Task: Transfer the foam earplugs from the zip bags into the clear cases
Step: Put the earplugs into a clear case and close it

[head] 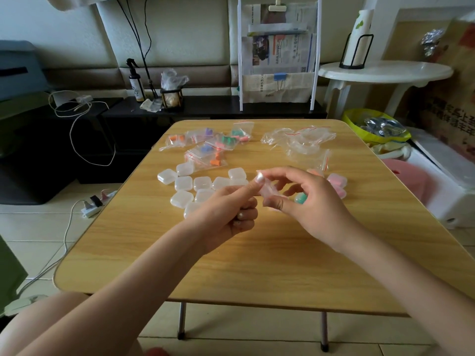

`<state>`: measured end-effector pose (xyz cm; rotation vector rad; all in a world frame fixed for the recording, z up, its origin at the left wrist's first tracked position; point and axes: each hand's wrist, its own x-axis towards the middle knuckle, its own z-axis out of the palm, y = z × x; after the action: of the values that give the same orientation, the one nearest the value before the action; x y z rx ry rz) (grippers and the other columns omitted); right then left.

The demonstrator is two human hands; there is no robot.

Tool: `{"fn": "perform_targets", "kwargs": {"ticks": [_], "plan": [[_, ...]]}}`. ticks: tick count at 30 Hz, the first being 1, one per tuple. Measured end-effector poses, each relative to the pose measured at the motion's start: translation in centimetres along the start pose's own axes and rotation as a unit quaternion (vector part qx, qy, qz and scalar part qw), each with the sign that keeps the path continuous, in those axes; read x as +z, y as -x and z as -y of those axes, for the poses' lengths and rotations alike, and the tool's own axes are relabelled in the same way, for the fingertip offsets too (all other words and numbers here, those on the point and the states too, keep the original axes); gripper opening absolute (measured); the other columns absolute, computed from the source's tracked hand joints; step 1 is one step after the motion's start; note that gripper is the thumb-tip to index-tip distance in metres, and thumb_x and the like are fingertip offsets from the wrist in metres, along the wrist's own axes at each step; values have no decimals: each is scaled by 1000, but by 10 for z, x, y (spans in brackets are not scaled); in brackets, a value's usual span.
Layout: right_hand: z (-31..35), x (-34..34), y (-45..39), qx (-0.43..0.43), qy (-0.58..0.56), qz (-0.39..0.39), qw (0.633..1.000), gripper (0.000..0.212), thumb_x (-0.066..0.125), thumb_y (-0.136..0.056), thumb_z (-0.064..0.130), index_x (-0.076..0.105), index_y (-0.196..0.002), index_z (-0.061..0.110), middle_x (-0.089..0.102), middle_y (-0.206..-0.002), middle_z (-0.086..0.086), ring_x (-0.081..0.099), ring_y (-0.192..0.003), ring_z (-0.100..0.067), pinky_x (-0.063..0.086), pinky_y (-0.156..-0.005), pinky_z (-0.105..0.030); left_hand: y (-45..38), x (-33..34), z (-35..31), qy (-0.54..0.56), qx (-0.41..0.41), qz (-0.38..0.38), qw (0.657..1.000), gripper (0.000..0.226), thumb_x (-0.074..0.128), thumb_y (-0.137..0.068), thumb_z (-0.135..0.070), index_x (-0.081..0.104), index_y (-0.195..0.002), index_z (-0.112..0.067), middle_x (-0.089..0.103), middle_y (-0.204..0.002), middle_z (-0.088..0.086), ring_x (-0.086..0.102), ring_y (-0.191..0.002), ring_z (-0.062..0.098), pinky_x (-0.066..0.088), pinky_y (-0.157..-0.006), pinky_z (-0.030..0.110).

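- Both hands meet above the wooden table [257, 265]: the left hand [231, 209] and the right hand [308, 201] pinch one small clear case [270, 195] between their fingertips, apparently working its lid; whether it is open is hard to tell.
- Something green [300, 198], likely an earplug, shows under the right hand's fingers; whether that hand holds it cannot be told.
- Filled zip bags [208, 145] of coloured earplugs lie at the far left, still several to go.
- Empty zip bags [300, 142] are heaped at the far right, so part of the work looks done.
- Empty clear cases [195, 183] cluster just beyond the left hand.
- Filled cases [336, 182], pinkish, sit just past the right hand.
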<state>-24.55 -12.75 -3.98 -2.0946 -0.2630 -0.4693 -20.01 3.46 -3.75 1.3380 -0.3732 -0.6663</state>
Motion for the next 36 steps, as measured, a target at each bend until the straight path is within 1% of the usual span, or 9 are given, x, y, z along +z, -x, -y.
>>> {"fn": "perform_targets", "kwargs": {"ticks": [7,12,14,17,21,24,30,34,36], "plan": [[-1,-6,-2,-45,34,26,998,37,61,-79,38,65,-116,29,69,-83,5,54,-79,8,33,-78,0,-2,-1,3,3,4,17,1000,31,54,-84,-37,68,-60,-23,23,-60,-6,22,-47,4,20,-44,15],[-7,-9,-5,-28,6,69,997,36,59,-85,28,67,-117,15,66,-77,26,59,-77,14,39,-78,-2,-1,0,5,-68,20,29,997,36,51,-83,-38,67,-54,-24,20,-61,-4,22,-49,6,21,-46,17],[-10,-15,-8,-8,-52,53,997,32,56,-85,30,72,-107,13,73,-81,12,67,-75,-3,51,-74,-15,1,-1,6,-102,20,51,993,33,52,-82,-40,68,-74,-11,23,-60,-4,26,-49,6,25,-46,15],[-9,-20,-11,32,-112,49,992,23,54,-85,28,73,-89,15,74,-86,-11,68,-75,-17,55,-66,-21,3,-4,9,-155,-19,122,980,63,49,-88,-41,52,-111,18,27,-60,-6,29,-51,6,29,-48,14],[-9,-9,-8,109,-151,59,981,20,54,-94,20,71,-99,12,60,-58,5,48,-55,-11,43,-52,-14,6,-5,5,-146,-56,192,969,54,49,-96,-25,42,-119,23,30,-58,-10,27,-51,5,22,-49,17],[-17,0,-8,149,-156,29,976,18,52,-97,19,67,-103,11,52,-49,18,36,-43,-2,36,-48,-15,4,-4,3,-137,-70,137,978,33,47,-97,-19,60,-112,6,30,-57,-9,27,-49,6,21,-48,18],[-25,-1,-10,135,-79,-126,980,25,58,-91,37,58,-91,12,43,-59,3,39,-51,-7,37,-56,-23,-6,-8,5,117,-182,-71,974,22,47,-97,-18,65,-93,-6,33,-56,-3,32,-43,5,26,-40,14],[-7,4,2,-4,-64,-4,998,15,70,-83,25,61,-86,13,52,-58,-11,46,-53,-19,37,-56,-20,-11,-10,0,211,-180,-126,952,24,48,-96,-19,65,-84,-8,42,-62,3,40,-51,9,33,-45,17],[-2,12,8,-47,0,41,998,15,72,-81,28,67,-92,20,42,-57,2,40,-54,-13,37,-57,-25,-11,-8,1,221,-179,-133,949,18,49,-96,-19,62,-88,-8,48,-69,5,44,-57,11,38,-50,20]]}}
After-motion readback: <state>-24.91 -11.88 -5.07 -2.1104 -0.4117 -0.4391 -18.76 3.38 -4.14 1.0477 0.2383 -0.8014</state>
